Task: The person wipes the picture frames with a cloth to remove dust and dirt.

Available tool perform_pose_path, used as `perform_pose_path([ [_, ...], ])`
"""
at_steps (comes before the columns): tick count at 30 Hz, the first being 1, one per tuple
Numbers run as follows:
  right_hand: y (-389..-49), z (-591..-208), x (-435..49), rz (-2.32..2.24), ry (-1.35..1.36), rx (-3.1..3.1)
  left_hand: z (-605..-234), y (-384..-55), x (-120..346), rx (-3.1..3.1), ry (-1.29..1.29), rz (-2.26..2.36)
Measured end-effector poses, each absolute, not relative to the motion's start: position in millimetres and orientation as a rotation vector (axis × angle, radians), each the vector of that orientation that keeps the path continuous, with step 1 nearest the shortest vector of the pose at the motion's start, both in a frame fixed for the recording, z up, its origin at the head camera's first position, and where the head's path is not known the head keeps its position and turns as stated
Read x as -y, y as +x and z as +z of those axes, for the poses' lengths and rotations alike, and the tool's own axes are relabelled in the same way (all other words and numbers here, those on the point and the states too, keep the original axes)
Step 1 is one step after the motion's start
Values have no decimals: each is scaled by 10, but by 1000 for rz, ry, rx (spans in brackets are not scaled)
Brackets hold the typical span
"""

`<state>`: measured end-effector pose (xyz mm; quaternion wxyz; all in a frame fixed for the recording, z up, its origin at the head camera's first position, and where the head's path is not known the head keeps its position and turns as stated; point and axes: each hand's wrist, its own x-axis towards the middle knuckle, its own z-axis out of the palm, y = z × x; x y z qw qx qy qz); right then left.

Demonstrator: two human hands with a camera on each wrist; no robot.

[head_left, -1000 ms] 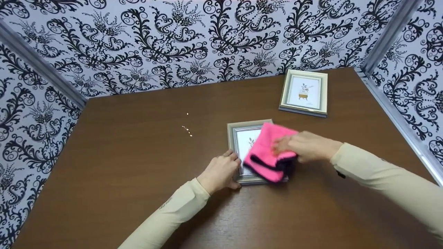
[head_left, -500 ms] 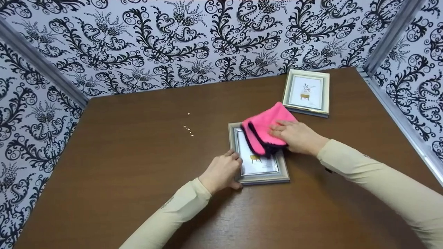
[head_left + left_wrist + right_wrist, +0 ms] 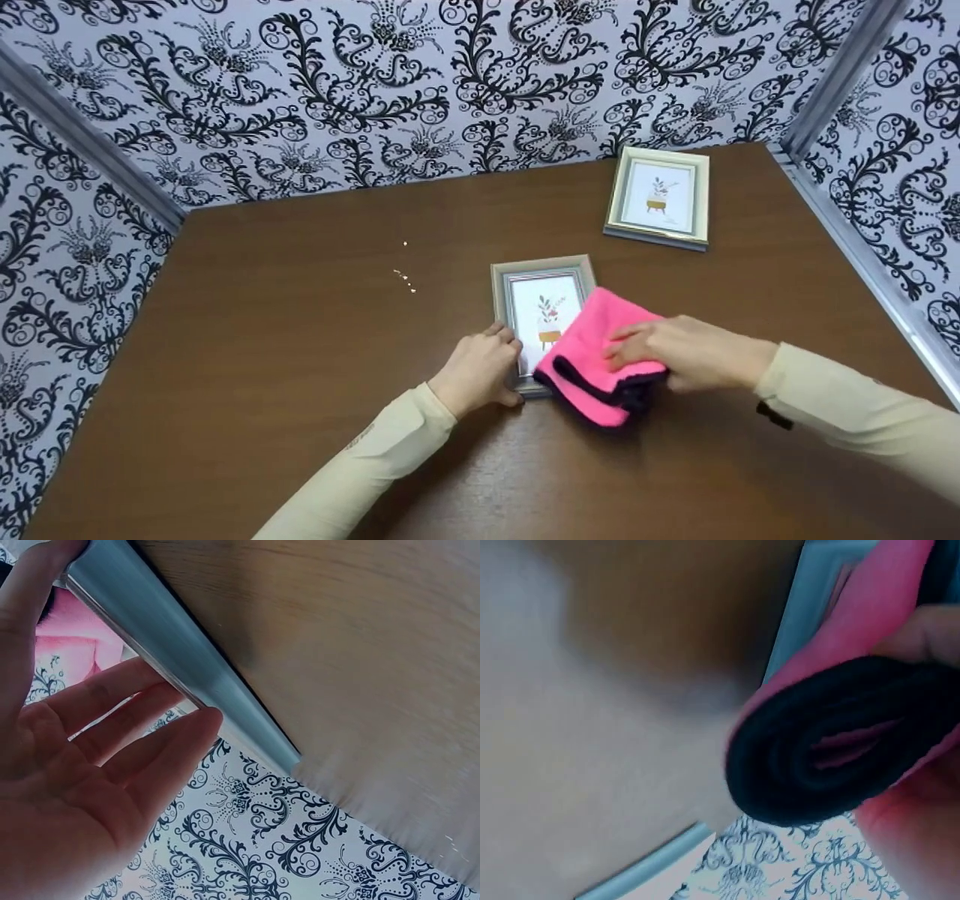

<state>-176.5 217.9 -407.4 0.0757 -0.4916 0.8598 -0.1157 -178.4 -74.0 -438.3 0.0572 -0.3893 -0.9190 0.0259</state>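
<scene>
A picture frame (image 3: 541, 262) with a plant print lies face up on the brown table. My left hand (image 3: 480, 367) grips its near left corner, the thumb at the near edge and the fingers on the left side. In the left wrist view those fingers (image 3: 172, 742) reach over the frame's grey side (image 3: 187, 652). My right hand (image 3: 667, 349) holds a folded pink cloth (image 3: 589, 337) with black edging, which covers the frame's lower right part. The right wrist view shows the cloth's rolled black edge (image 3: 772, 742) between thumb and fingers.
A second picture frame (image 3: 697, 199) lies at the back right of the table (image 3: 300, 315), near the wall. Small bright specks (image 3: 405, 279) show left of the nearer frame. Patterned walls (image 3: 375, 97) border the table at the back and sides.
The right hand swept the cloth from the frame's lower right up to its top half, then back down to the lower right corner. The left hand and both frames stayed in place.
</scene>
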Motion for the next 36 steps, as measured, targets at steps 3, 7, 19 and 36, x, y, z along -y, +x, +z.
perform_pose_path([
  [3, -1655, -4112, -2164, -426, -1415, -2754, -4372, -1776, 740, 2787, -1185, 85],
  [7, -1573, -4138, -2093, -616, -1137, -2929, -4346, -1770, 732, 2816, -1187, 102],
  [19, -1745, -4137, -2010, -1273, -216, -2578, -4372, -1802, 791, 2808, -1237, 50],
  [36, -2727, -4235, -1905, -1471, -170, -2469, -4341, -1826, 786, 2881, -1286, 55],
])
